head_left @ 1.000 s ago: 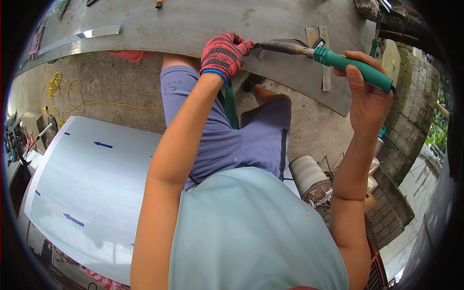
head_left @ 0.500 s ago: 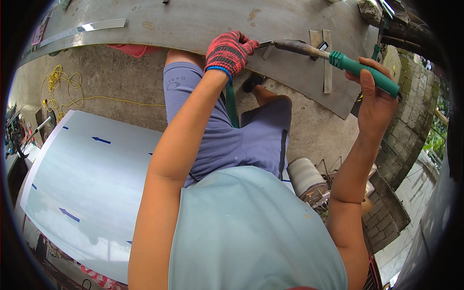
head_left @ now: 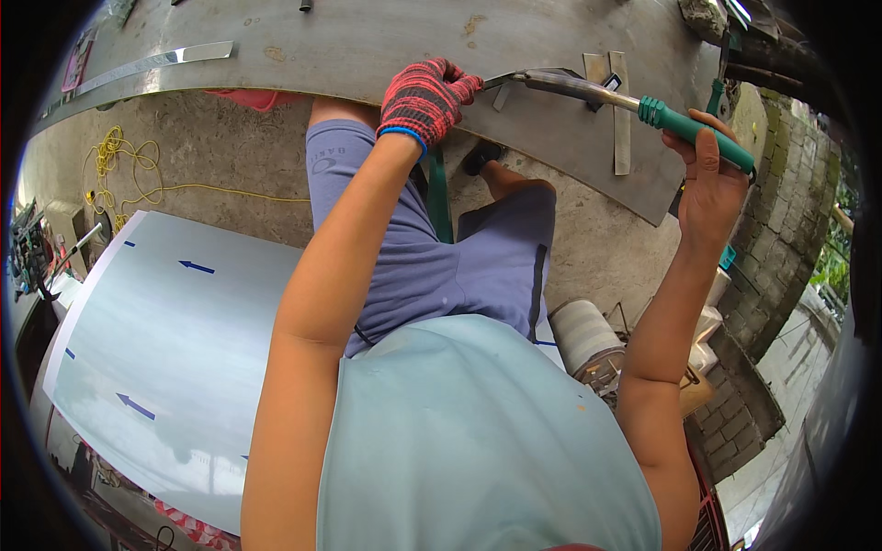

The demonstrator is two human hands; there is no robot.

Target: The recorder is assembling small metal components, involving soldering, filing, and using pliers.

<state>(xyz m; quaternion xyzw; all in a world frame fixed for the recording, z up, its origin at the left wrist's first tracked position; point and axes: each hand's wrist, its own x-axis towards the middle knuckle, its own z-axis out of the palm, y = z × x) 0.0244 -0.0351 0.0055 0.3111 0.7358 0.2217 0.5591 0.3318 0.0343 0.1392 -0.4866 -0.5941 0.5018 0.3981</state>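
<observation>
My right hand [head_left: 708, 170], bare, wraps around the green handle [head_left: 691, 126] of a long tool that looks like a soldering iron [head_left: 571, 87], with a metal shaft and a dark brown barrel. It points left over the metal table. My left hand [head_left: 429, 103], in a red and black knitted glove with a blue cuff, is closed at the fingertips. A thin grey strip [head_left: 497, 81] runs from those fingertips to the tool's tip. What exactly the fingers grip is partly hidden by the glove.
The grey metal table [head_left: 367, 41] bears flat metal strips [head_left: 621, 115] and a long shiny strip [head_left: 204, 53]. On my left lies a pale sheet [head_left: 184, 321] with blue arrows. A yellow cord [head_left: 112, 161] coils on the floor. Near my right arm stands a whitish cylinder [head_left: 585, 331].
The view has shifted slightly. Both hands sit a little further left, and the tool's barrel shows at a slightly different angle. Each hand keeps its hold.
</observation>
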